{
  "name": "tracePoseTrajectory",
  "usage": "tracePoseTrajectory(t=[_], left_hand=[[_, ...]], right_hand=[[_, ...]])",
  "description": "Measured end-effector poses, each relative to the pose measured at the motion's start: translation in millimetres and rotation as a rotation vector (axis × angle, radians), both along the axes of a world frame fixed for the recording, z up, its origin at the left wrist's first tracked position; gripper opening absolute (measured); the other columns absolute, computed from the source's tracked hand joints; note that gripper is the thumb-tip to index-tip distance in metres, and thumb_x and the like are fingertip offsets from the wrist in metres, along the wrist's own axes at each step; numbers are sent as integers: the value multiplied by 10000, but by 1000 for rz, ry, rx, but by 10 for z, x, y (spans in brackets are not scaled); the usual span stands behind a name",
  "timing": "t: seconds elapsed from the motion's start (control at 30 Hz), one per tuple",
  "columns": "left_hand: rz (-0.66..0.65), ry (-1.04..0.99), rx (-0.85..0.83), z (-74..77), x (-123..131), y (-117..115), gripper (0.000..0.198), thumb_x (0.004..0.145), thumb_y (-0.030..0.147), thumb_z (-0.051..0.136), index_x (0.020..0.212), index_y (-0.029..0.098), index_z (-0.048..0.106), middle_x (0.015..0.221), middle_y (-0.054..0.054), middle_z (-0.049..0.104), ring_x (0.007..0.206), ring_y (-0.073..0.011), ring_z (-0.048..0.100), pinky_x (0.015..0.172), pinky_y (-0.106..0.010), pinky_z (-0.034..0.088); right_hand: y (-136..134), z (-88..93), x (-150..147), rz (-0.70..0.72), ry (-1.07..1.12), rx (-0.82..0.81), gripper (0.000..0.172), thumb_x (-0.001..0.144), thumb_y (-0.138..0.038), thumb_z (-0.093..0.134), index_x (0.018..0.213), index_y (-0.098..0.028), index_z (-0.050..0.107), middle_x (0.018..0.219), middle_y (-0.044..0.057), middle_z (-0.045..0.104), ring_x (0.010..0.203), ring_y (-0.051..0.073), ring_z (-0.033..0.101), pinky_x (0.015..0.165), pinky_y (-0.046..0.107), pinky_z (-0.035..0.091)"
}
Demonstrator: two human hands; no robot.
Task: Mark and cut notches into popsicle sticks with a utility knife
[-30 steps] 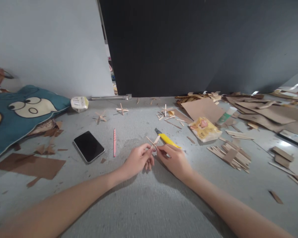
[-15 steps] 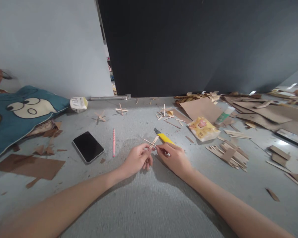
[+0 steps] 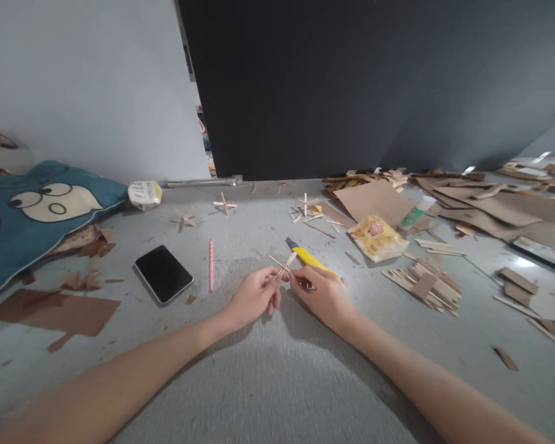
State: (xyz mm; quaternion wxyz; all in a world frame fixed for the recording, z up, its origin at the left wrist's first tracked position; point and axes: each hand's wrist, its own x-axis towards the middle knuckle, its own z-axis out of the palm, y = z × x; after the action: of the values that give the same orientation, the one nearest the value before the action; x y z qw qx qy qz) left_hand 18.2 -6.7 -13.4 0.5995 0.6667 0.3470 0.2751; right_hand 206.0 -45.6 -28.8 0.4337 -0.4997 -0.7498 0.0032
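Note:
Crossed wooden sticks (image 3: 291, 259) are pinched between my two hands, low over the grey table. My left hand (image 3: 258, 293) grips them from the left with thumb and fingers closed. From the right, my right hand (image 3: 321, 293) pinches the end of one stick. Fingers hide the point where the sticks cross. Just behind my right hand lies a yellow utility knife (image 3: 308, 255), partly covered by it. Farther back stand small stick crosses, one (image 3: 224, 204) left of centre and another (image 3: 306, 204) among loose sticks.
On the left are a pink pencil (image 3: 211, 265), a black-screened phone (image 3: 163, 274), brown cardboard (image 3: 55, 313) and a blue pillow (image 3: 41, 216). To the right lie a yellow tissue pack (image 3: 378, 238), a glue stick (image 3: 417, 213), a stick bundle (image 3: 428, 286) and cardboard sheets (image 3: 494, 206).
The crossed sticks have tilted slightly between my fingers. Both hands stay in nearly the same place, still pinching; the whole view has shifted a little.

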Motion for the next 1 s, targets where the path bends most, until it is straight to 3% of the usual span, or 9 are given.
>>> tracePoseTrajectory(t=[0.2, 0.3, 0.47, 0.63, 1.0], left_hand=[[6, 17, 15, -6, 6, 2, 433, 965, 610, 524, 808, 207, 526, 526, 42, 559, 377, -79, 448, 410, -212, 322], [8, 9, 25, -18, 8, -4, 432, 967, 608, 511, 796, 212, 503, 531, 44, 557, 395, -82, 458, 427, -214, 335], [22, 0, -2, -40, 7, -3, 437, 965, 627, 494, 852, 207, 531, 541, 49, 557, 385, -84, 447, 421, -221, 331], [40, -17, 1, -55, 5, 7, 440, 957, 638, 500, 891, 205, 544, 534, 58, 548, 384, -88, 451, 418, -221, 330], [37, 29, 27, -16, -4, -9, 442, 974, 634, 471, 894, 206, 545, 536, 56, 552, 393, -89, 450, 436, -225, 327]], right_hand=[[30, -22, 10, -48, -25, 33, 277, 1006, -242, 567, 742, -217, 647, 657, 13, 652, 592, 137, 600, 595, 248, 477], [30, -10, 30, 16, -54, 58, 272, 1008, -215, 563, 751, -214, 653, 676, 20, 660, 605, 142, 606, 614, 256, 489], [27, 5, 64, 71, -41, 35, 179, 1033, -221, 557, 950, -214, 715, 777, 37, 706, 685, 154, 667, 672, 261, 534], [44, 11, 69, 132, -36, 31, 207, 1049, -213, 517, 1127, -204, 708, 896, 69, 737, 803, 183, 720, 758, 295, 588], [40, 17, 69, 169, -19, 14, 209, 1043, -200, 514, 1105, -224, 712, 900, 69, 735, 822, 189, 719, 768, 306, 596]])
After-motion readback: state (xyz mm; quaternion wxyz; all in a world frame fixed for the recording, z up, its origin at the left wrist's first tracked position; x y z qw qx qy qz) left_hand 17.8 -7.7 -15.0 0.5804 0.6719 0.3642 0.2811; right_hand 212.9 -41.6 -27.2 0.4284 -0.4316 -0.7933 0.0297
